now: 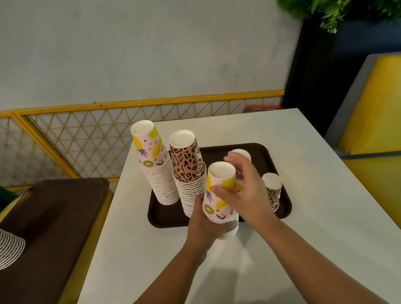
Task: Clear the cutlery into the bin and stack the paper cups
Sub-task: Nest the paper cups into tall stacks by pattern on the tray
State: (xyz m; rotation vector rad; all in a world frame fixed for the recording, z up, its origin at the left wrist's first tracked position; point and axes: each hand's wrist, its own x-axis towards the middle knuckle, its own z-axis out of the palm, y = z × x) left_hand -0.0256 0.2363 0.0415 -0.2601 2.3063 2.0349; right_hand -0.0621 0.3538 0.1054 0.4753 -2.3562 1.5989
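A short stack of upside-down fruit-print paper cups (217, 197) is held just above the table's near side of the dark tray (259, 148). My left hand (204, 223) grips its lower part. My right hand (243, 186) hovers beside the top cup with fingers spread, touching its side. On the tray stand a tall fruit-print stack (152, 163) and a tall leopard-print stack (187, 168). A single leopard-print cup (273, 190) and another cup (242, 153), partly hidden behind my right hand, stand upside down at the tray's right. No cutlery is visible.
The white table (314, 215) carries the tray. At the left, a brown tray (47, 218) rests on a yellow seat, with a lying cup stack (3, 249) at the frame edge. A yellow mesh fence (78, 135) runs behind. A yellow bench (378, 110) is at right.
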